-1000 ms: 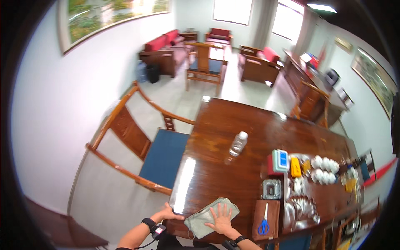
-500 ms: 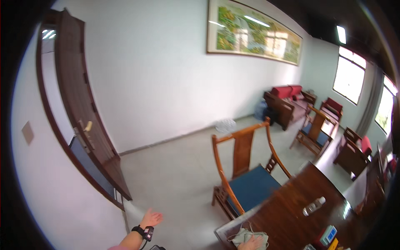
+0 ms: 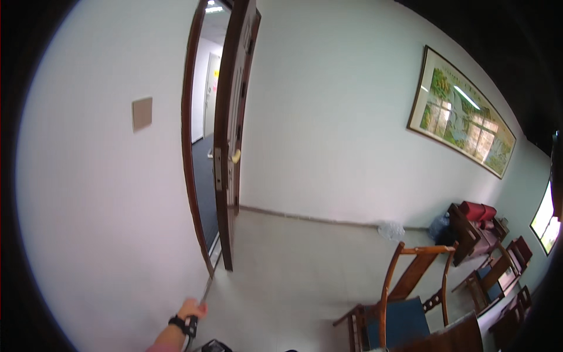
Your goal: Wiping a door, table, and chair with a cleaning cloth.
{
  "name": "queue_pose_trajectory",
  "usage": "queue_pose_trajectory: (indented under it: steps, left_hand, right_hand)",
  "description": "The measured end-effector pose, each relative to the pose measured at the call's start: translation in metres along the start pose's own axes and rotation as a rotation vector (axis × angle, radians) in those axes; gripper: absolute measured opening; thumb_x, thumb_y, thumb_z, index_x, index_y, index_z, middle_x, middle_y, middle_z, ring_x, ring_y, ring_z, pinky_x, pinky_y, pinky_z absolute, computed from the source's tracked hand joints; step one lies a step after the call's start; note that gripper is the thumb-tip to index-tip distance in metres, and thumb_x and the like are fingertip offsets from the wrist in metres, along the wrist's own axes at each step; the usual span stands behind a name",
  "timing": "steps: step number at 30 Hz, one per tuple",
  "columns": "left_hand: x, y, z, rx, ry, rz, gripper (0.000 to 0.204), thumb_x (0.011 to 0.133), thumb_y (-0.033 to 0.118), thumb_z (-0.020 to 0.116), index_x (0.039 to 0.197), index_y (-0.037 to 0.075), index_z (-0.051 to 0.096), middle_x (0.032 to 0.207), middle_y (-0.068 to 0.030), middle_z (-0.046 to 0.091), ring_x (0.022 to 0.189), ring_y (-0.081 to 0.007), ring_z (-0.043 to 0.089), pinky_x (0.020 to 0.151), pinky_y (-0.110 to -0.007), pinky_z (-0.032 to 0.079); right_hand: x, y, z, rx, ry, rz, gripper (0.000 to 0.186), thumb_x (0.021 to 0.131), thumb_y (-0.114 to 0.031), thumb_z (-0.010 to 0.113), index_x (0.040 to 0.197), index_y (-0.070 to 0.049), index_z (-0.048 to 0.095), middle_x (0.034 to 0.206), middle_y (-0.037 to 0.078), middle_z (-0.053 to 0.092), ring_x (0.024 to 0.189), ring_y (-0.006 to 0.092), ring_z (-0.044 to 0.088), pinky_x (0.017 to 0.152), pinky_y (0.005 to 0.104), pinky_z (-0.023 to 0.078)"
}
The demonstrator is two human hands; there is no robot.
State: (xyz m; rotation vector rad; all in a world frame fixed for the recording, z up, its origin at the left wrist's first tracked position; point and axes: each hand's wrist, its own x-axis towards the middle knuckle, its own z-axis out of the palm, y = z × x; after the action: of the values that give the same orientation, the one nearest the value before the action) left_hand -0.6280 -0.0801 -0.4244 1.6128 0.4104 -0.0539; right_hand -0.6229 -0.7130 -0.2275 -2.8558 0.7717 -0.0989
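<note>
One blurred hand (image 3: 192, 308) shows; the table (image 3: 456, 338) is mostly cut off.

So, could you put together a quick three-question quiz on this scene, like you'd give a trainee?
1. True or false: the wooden door stands open.
2. Multiple choice: what colour is the seat of the chair beside the table?
A) Red
B) Blue
C) White
3. Fill in the blank: only the person's ____ grip is in view, with a black band on its wrist.

Key:
1. True; dark floor shows through the doorway.
2. B, blue.
3. Left; it comes in from the lower edge, and the other is out of view.
</note>
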Motion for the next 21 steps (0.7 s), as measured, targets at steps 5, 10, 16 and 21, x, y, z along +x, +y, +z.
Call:
queue_pose_trajectory:
  steps: [5,10,16,21]
  left_hand:
    - [-0.055,0.032,0.021,-1.513,0.181,-0.507,0.023,0.077,0.015,0.048,0.093,-0.001,0.049,0.086,-0.0096,0.057,0.086,-0.0208,0.055,0.073,-0.032,0.044]
    - [-0.063,0.018,-0.003,-1.565,0.435,-0.499,0.018,0.081,0.016,0.042,0.089,0.002,0.051,0.086,-0.0090,0.059,0.085,-0.0213,0.056,0.070,-0.031,0.045]
    - [-0.050,0.028,-0.013,-1.631,0.371,-0.524,0.019,0.078,0.011,0.043,0.091,0.000,0.052,0.090,-0.0125,0.059,0.087,-0.0226,0.056,0.072,-0.037,0.046]
    - [-0.043,0.060,0.017,-1.552,0.267,-0.511,0.019,0.076,0.006,0.044,0.091,-0.006,0.051,0.089,-0.0168,0.057,0.091,-0.0290,0.053,0.076,-0.042,0.044]
  right_hand:
    - [0.004,-0.011,-0.020,-0.048,-0.045,0.104,0.059,0.081,-0.045,0.049,0.125,-0.006,0.041,0.124,0.019,0.039,0.113,0.0357,0.035,0.092,0.0509,0.028]
    - [0.004,-0.011,-0.035,-0.078,-0.095,0.156,0.058,0.082,-0.045,0.048,0.123,-0.005,0.042,0.121,0.018,0.044,0.110,0.0339,0.040,0.091,0.0486,0.032]
    - [0.003,-0.016,-0.053,-0.137,-0.155,0.205,0.057,0.083,-0.045,0.046,0.121,-0.003,0.044,0.117,0.017,0.049,0.106,0.0316,0.047,0.089,0.0458,0.037]
    - [0.019,0.018,-0.007,0.021,-0.167,0.388,0.070,0.082,-0.055,0.038,0.129,-0.003,0.036,0.136,0.023,0.028,0.128,0.0396,0.017,0.102,0.0542,0.011]
